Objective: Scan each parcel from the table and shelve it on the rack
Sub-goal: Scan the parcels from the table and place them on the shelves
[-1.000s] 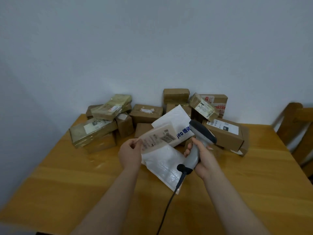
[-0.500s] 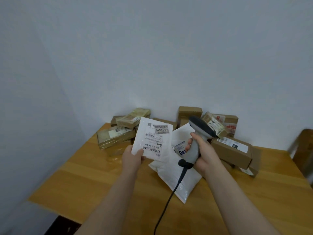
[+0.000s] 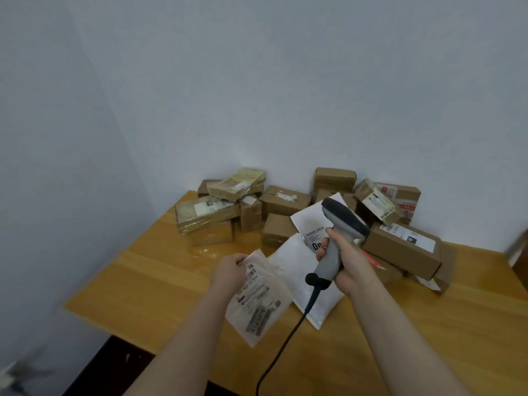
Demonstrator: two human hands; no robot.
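Over the wooden table (image 3: pixel 160 270), left hand (image 3: pixel 228 271) pinches flat parcel (image 3: pixel 258 298); right hand (image 3: pixel 347 262) grips scanner (image 3: pixel 338 232).

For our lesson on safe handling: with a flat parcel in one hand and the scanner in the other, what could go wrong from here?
The left hand pinches the flat parcel by one upper edge only, so it may slip. The scanner in the right hand trails a cable across the near edge of the table; it could snag. The tilted box at the back might topple if bumped.
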